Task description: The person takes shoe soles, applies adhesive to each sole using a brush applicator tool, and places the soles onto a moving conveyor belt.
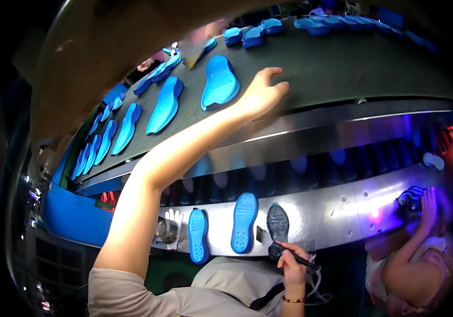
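My left hand (264,94) reaches over the dark conveyor belt (337,74), thumb and finger apart, holding nothing. Just left of it lies a blue shoe sole (221,82), with another blue sole (165,105) further left. Low in the view, my right hand (293,267) is closed around the black handle of a brush (263,236). The bristles are near a dark grey sole (277,223) on the metal ledge (321,232); whether they touch it I cannot tell. Beside that lie two blue soles, one in the middle (244,222) and one to the left (198,235).
A white glove (174,222) and a round, glassy container (165,230) sit at the ledge's left end. Several blue soles (253,36) line the belt's far side. At the right, a co-worker's hand (428,207) touches a blue sole (410,194).
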Action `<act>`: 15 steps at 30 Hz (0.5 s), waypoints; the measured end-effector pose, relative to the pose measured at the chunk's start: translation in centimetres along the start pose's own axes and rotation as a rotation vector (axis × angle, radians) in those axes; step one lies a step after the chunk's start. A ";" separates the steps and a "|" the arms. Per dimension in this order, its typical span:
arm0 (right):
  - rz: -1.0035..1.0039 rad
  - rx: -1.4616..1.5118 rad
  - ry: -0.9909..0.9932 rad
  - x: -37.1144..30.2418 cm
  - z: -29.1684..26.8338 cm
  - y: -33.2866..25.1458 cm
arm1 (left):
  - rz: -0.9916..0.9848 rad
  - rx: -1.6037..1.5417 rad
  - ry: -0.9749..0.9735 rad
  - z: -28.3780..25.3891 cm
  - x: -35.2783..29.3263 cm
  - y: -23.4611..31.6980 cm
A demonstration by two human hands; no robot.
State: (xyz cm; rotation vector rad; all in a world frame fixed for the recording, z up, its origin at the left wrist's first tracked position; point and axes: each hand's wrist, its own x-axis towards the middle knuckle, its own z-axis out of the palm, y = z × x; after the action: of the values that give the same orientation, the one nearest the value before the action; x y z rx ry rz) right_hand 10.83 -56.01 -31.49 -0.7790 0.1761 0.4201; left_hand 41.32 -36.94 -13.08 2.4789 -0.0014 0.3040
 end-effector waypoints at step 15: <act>0.024 -0.044 0.192 2.0 -1.4 2.8 | -0.203 0.536 0.144 2.3 14.3 -5.8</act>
State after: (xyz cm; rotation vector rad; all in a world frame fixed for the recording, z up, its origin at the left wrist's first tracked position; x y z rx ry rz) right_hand 11.41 -54.67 -34.91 -0.8612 0.3570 0.3729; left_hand 56.15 -32.65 -15.21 2.9448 0.4424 0.4400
